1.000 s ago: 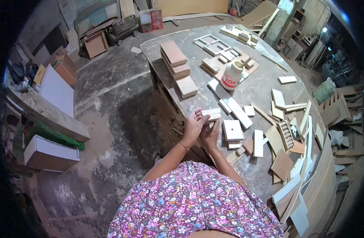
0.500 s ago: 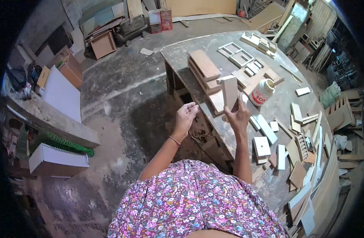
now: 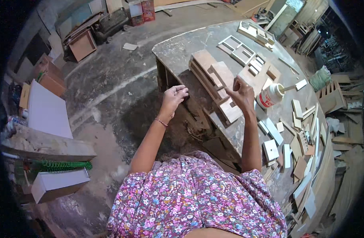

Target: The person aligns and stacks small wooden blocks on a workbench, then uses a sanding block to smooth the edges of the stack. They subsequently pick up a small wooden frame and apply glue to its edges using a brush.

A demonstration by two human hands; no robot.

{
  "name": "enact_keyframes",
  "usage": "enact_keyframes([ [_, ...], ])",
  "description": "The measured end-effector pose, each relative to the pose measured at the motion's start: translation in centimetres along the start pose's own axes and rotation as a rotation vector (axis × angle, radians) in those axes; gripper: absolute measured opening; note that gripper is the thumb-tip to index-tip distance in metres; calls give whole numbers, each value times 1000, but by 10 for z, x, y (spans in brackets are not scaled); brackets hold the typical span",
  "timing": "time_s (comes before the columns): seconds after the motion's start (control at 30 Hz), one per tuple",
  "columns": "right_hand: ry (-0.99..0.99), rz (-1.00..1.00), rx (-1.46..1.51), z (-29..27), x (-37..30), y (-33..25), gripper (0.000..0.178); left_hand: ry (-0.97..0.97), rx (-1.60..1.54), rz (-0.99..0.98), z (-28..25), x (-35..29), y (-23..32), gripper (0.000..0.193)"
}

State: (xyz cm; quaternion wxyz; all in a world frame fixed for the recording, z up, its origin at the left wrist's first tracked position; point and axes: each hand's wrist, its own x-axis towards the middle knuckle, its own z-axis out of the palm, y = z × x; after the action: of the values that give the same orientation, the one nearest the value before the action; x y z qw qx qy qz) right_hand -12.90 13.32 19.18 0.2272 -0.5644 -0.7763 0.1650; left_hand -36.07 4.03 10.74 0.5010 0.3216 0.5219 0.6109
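My right hand is over the near-left part of the table, thumb and fingers closed around the end of a pale flat wooden piece. That piece is tilted above a stack of wooden boards, and whether it touches them I cannot tell. Lower in the stack, a light board sticks out toward me. Off the table's left edge hangs my left hand, empty, its fingers loosely bent and a bracelet at the wrist. Right of my right hand stands a white glue jar with a stick in it.
Small wooden frames and a board with small blocks lie farther back on the table. Many wood offcuts crowd its right side. Left, a white panel leans near a concrete ledge.
The wooden piece in my right hand has gone from upright to tilted over the stack. My left hand has shifted left and its fingers have loosened. The whole view has shifted too.
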Motion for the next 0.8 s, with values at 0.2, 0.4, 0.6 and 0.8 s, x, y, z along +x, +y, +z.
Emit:
enact_keyframes([
  [0.2, 145, -131, 21, 35, 49, 18, 67, 11, 133, 8, -1, 92, 4, 33],
  [0.4, 4, -22, 48, 48, 87, 8, 73, 116, 188, 203, 3, 180, -4, 28],
  [0.6, -9, -60, -58, 58, 106, 6, 75, 25, 270, 181, 14, 219, 1, 29],
  [0.8, 78, -94, -24, 64, 115, -4, 74, -104, 593, 186, 9, 243, 27, 26],
])
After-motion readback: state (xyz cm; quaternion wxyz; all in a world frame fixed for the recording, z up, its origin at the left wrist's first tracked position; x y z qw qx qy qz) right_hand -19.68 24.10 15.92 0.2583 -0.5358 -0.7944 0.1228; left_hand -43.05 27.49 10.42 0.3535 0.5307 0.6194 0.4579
